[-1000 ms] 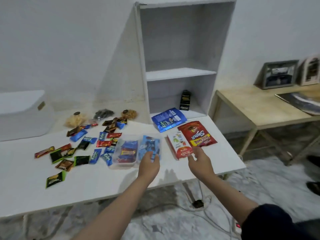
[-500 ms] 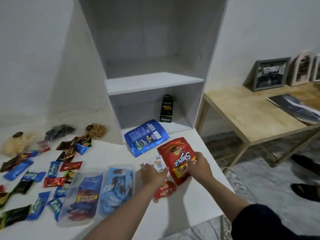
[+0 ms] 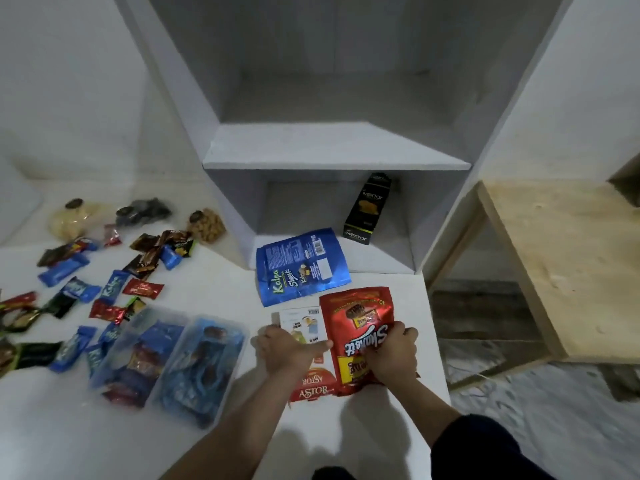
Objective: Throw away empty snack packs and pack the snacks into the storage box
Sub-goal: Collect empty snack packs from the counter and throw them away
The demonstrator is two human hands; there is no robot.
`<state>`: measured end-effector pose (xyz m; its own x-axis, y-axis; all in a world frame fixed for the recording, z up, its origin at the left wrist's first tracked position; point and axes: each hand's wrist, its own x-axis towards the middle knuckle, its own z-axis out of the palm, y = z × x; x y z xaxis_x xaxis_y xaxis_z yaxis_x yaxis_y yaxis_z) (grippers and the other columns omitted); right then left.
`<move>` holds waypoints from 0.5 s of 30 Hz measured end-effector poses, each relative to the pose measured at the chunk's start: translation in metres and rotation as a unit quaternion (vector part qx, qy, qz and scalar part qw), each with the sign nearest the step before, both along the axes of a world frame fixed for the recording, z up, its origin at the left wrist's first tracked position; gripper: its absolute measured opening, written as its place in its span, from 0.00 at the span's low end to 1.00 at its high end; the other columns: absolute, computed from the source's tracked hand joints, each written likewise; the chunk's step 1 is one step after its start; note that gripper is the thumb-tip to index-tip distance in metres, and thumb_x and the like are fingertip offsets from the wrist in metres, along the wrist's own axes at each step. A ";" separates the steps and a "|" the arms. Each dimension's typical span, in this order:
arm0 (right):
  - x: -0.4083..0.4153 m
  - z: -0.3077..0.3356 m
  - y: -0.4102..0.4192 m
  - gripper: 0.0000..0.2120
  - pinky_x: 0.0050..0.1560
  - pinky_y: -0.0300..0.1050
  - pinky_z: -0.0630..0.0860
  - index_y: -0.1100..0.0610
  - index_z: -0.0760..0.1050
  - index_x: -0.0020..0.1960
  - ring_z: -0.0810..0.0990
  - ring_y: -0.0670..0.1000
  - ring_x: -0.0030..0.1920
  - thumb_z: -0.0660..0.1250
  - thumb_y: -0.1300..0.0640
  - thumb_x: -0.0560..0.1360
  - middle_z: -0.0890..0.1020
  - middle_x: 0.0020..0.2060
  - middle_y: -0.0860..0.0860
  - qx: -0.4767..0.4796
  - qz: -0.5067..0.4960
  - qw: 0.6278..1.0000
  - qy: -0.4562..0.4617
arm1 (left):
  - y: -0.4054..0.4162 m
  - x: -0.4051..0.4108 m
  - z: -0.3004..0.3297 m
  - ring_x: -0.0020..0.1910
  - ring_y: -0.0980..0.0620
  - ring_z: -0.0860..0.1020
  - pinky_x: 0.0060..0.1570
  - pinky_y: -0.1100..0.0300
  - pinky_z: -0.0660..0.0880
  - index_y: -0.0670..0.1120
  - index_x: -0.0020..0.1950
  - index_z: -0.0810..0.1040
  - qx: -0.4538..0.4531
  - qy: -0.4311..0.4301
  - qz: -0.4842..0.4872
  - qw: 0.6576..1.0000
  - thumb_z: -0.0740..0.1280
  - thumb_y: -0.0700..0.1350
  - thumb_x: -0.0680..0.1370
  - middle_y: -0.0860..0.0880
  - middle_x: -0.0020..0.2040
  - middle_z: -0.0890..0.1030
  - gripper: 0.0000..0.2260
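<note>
Astor pack (image 3: 313, 389) middle hidden under left hand (image 3: 290, 351).

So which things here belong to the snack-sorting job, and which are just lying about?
Part of the job:
- left hand on the Astor pack
- right hand gripping the red Shareit pouch
- blue Kalpa pouch
- clear storage boxes
- loose snack sachets

Just lying about:
- white shelf unit
- black Nextar box
- wooden side table
</note>
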<state>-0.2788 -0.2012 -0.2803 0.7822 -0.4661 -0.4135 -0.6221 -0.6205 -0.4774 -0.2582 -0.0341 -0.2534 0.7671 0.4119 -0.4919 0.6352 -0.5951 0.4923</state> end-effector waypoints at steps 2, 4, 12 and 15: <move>0.004 -0.002 -0.004 0.32 0.55 0.56 0.75 0.59 0.64 0.59 0.75 0.61 0.56 0.77 0.51 0.64 0.68 0.57 0.57 0.026 0.017 1.000 -0.008 | 0.002 -0.003 -0.006 0.57 0.45 0.74 0.43 0.58 0.75 0.43 0.58 0.69 -0.074 -0.044 0.050 0.995 0.82 0.54 0.56 0.42 0.60 0.71 0.38; 0.005 -0.005 -0.010 0.32 0.53 0.55 0.75 0.59 0.64 0.58 0.75 0.60 0.55 0.78 0.51 0.63 0.68 0.57 0.56 0.045 0.046 0.998 -0.019 | 0.001 -0.007 -0.008 0.42 0.49 0.83 0.32 0.61 0.79 0.42 0.51 0.75 -0.166 -0.093 0.099 0.977 0.82 0.45 0.59 0.43 0.52 0.81 0.26; 0.013 -0.002 -0.017 0.22 0.53 0.46 0.74 0.59 0.65 0.63 0.79 0.55 0.55 0.67 0.51 0.75 0.79 0.56 0.54 0.211 0.124 0.968 -0.052 | -0.011 -0.022 -0.020 0.36 0.48 0.85 0.36 0.54 0.82 0.43 0.48 0.83 -0.253 -0.087 0.100 0.958 0.81 0.41 0.61 0.45 0.42 0.86 0.17; 0.017 0.003 -0.014 0.18 0.58 0.49 0.73 0.57 0.68 0.64 0.78 0.55 0.57 0.57 0.48 0.80 0.79 0.58 0.55 0.233 0.132 0.963 -0.019 | -0.018 -0.020 -0.020 0.39 0.49 0.85 0.36 0.57 0.82 0.46 0.50 0.81 -0.239 -0.085 0.100 0.962 0.81 0.48 0.60 0.46 0.45 0.85 0.22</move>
